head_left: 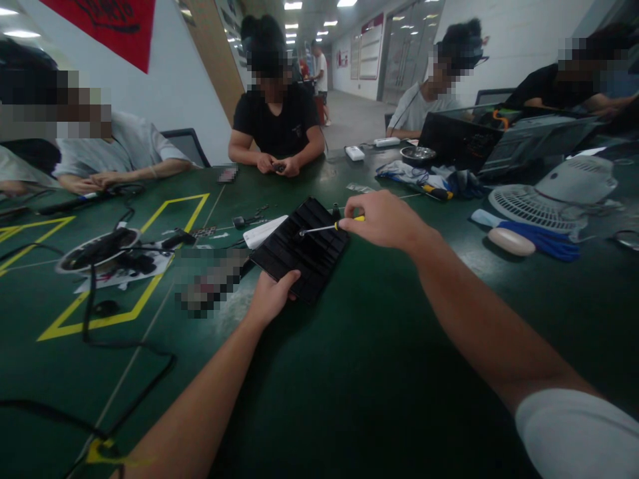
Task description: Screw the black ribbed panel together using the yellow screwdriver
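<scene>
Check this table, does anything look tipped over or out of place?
Yes, the white fan on the right side of the table seems to lie on its grille; odd, because fans normally stand upright.

1. The left grip (274,293), a bare hand, holds a ribbed black case (312,249) by its near edge, tilted above the bench (379,372).
2. The right grip (382,218) pinches a yellow-handled screwdriver (322,230), its tip at the ribs; contact is unclear.
3. A white slip (263,233) lies just beyond the case's left side.
4. Farther left, yellow tape (114,319) marks the bench, and a black cable (124,344) snakes across.
5. To the right sit a white fan (574,189), a blue glove (552,242) and a pale oval object (512,242).
6. Opposite, a person in black (272,120) handles something small.
</scene>
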Tool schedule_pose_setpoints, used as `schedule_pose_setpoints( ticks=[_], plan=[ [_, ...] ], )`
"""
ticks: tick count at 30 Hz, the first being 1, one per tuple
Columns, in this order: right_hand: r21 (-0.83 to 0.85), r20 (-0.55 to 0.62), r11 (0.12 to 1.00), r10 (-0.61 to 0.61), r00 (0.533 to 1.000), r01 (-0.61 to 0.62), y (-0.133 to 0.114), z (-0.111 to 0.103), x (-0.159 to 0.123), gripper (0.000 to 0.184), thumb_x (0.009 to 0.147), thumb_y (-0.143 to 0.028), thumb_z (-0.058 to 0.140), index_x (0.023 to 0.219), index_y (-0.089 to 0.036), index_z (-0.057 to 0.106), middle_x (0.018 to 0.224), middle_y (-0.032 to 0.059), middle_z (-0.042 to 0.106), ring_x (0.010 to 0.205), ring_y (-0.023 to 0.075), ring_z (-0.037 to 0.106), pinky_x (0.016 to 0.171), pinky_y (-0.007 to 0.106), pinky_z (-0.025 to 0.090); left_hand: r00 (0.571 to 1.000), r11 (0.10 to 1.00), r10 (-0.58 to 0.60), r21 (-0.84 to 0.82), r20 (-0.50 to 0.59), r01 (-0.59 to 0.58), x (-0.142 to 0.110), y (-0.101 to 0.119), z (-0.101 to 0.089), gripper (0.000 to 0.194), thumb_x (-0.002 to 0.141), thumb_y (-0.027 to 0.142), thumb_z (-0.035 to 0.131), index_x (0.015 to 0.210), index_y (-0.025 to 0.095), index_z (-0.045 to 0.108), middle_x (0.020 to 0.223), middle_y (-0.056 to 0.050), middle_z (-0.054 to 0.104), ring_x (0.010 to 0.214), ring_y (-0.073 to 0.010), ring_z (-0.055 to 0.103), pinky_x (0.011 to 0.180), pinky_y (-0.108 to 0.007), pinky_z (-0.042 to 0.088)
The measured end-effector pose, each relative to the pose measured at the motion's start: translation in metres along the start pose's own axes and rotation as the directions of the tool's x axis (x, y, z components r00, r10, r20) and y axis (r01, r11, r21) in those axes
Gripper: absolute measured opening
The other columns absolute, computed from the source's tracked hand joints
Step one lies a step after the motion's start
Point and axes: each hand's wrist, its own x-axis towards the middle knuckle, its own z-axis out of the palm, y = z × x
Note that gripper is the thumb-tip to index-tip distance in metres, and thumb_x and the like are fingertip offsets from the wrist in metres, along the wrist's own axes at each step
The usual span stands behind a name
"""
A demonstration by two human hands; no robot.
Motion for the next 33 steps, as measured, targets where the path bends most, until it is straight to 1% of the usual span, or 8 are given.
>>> schedule_pose_setpoints(
  ticks=[3, 7, 12, 19, 22, 27, 30, 33],
  plan=[
    [-0.004, -0.006, 0.998, -0.056, 0.998, 0.056, 0.003, 0.001, 0.0, 0.033, 0.084, -0.041, 0.076, 0.111, -0.023, 0.074, 0.095, 0.0071, 0.075, 0.084, 0.0244, 0.064, 0.073, 0.035, 0.04, 1.0, 1.0, 0.0, -0.011, -0.008, 0.0, 0.0, 0.002, 0.0, 0.026, 0.072, 0.041, 0.073, 0.078, 0.019, 0.061, 0.061, -0.001, 0.064, 0.045, -0.015, 0.059, 0.043, -0.027, 0.048],
    [-0.009, -0.015, 0.995, -0.099, 0.995, 0.099, 0.005, 0.0, 0.0, 0.019, 0.082, -0.03, 0.074, 0.1, -0.024, 0.074, 0.092, 0.005, 0.074, 0.084, 0.023, 0.062, 0.071, 0.034, 0.038, 1.0, 1.0, -0.007, -0.014, -0.022, 0.007, -0.001, 0.004, 0.0, 0.027, 0.071, 0.041, 0.074, 0.079, 0.019, 0.061, 0.063, -0.002, 0.064, 0.046, -0.0156, 0.059, 0.043, -0.027, 0.049],
    [0.01, -0.05, 0.997, -0.078, 0.996, 0.079, 0.003, 0.0, 0.0, 0.019, 0.082, -0.031, 0.075, 0.099, -0.023, 0.079, 0.091, 0.0057, 0.075, 0.085, 0.0235, 0.063, 0.07, 0.034, 0.038, 1.0, 1.0, -0.01, 0.015, -0.012, 0.011, -0.001, 0.005, 0.0, 0.025, 0.073, 0.041, 0.072, 0.075, 0.019, 0.061, 0.06, -0.002, 0.063, 0.046, -0.0161, 0.059, 0.042, -0.026, 0.047],
    [0.008, -0.068, 1.0, -0.016, 0.998, 0.017, 0.001, -0.002, 0.0, 0.026, 0.084, -0.04, 0.076, 0.102, -0.024, 0.085, 0.1, 0.0101, 0.077, 0.096, 0.0279, 0.066, 0.078, 0.037, 0.044, 1.0, 1.0, 0.009, 0.014, -0.018, -0.009, 0.001, 0.006, 0.001, 0.026, 0.071, 0.042, 0.073, 0.074, 0.02, 0.061, 0.061, -0.001, 0.063, 0.046, -0.0157, 0.058, 0.042, -0.027, 0.048],
    [-0.004, -0.056, 1.0, 0.006, 0.998, -0.007, 0.0, -0.004, 0.001, 0.026, 0.088, -0.044, 0.072, 0.098, -0.023, 0.085, 0.101, 0.011, 0.077, 0.096, 0.0277, 0.066, 0.078, 0.037, 0.045, 1.0, 1.0, 0.007, 0.02, -0.026, -0.007, 0.002, 0.005, 0.0, 0.027, 0.07, 0.043, 0.075, 0.076, 0.019, 0.063, 0.061, -0.002, 0.065, 0.047, -0.017, 0.059, 0.042, -0.028, 0.048],
    [-0.007, -0.01, 1.0, 0.027, 1.0, -0.027, -0.002, -0.006, 0.003, 0.03, 0.095, -0.046, 0.064, 0.091, -0.023, 0.082, 0.096, 0.01, 0.077, 0.091, 0.0255, 0.065, 0.076, 0.036, 0.043, 1.0, 0.998, 0.005, 0.07, -0.022, -0.003, 0.002, 0.009, -0.001, 0.026, 0.071, 0.044, 0.074, 0.068, 0.021, 0.061, 0.056, -0.002, 0.062, 0.045, -0.018, 0.057, 0.042, -0.029, 0.047],
    [0.03, -0.011, 0.999, -0.025, 1.0, 0.025, -0.001, -0.004, 0.003, 0.025, 0.091, -0.046, 0.069, 0.097, -0.023, 0.077, 0.094, 0.007, 0.076, 0.087, 0.0239, 0.064, 0.071, 0.034, 0.039, 1.0, 0.997, 0.01, 0.074, -0.027, -0.008, 0.001, 0.013, -0.001, 0.026, 0.07, 0.044, 0.075, 0.066, 0.023, 0.061, 0.055, -0.001, 0.062, 0.045, -0.0182, 0.057, 0.042, -0.03, 0.047],
    [0.031, -0.008, 0.997, -0.071, 0.997, 0.071, 0.001, -0.003, 0.003, 0.025, 0.081, -0.036, 0.076, 0.102, -0.023, 0.073, 0.095, 0.0048, 0.075, 0.085, 0.0227, 0.063, 0.068, 0.033, 0.036, 1.0, 0.997, 0.006, 0.073, -0.023, -0.004, 0.0, 0.014, -0.002, 0.027, 0.069, 0.046, 0.075, 0.066, 0.023, 0.061, 0.056, -0.001, 0.063, 0.045, -0.0189, 0.058, 0.044, -0.031, 0.048]
  ],
)
